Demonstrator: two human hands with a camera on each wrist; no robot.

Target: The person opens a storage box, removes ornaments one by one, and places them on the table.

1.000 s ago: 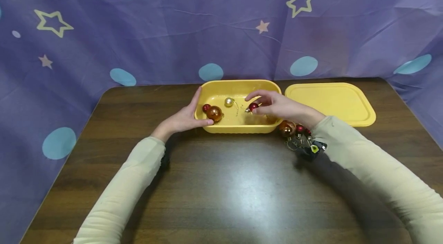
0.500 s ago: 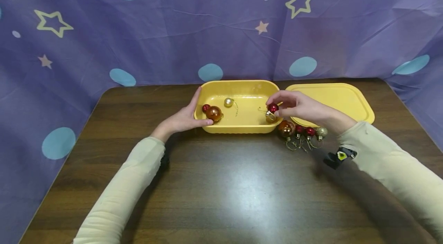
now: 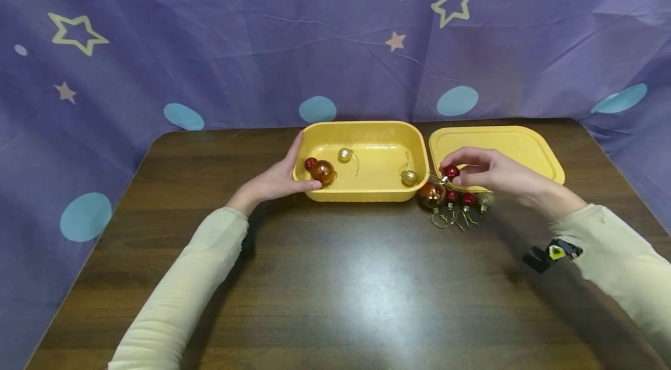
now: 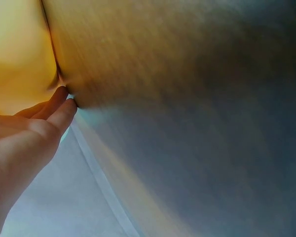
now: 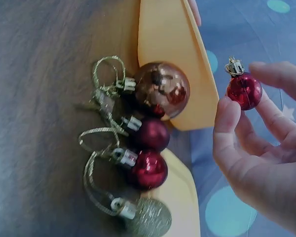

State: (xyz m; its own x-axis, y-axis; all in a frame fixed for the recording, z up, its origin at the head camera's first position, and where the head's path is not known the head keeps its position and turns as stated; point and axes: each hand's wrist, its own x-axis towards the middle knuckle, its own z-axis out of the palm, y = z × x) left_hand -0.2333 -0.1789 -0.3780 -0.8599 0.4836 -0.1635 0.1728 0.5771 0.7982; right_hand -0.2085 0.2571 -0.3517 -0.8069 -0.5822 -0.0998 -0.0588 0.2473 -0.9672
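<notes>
My left hand holds the yellow plastic container at its left end, thumb over the front rim; in the left wrist view the fingertips lie against its outside. Inside are a large copper bauble, a small red bauble, a pale gold bauble and a glittery gold bauble. My right hand pinches a small shiny red bauble by its ball between thumb and fingers, gold cap upward in the right wrist view. It hovers above the row of baubles right of the container.
That row on the wooden table has a copper bauble, a matte dark red bauble, a shiny red bauble and a glittery pale gold bauble, with gold cords. The yellow lid lies behind them; a patterned purple cloth hangs beyond.
My right hand has carried the red bauble rightward out of the container, over its right rim, to above the row. The left hand has stayed on the container.
</notes>
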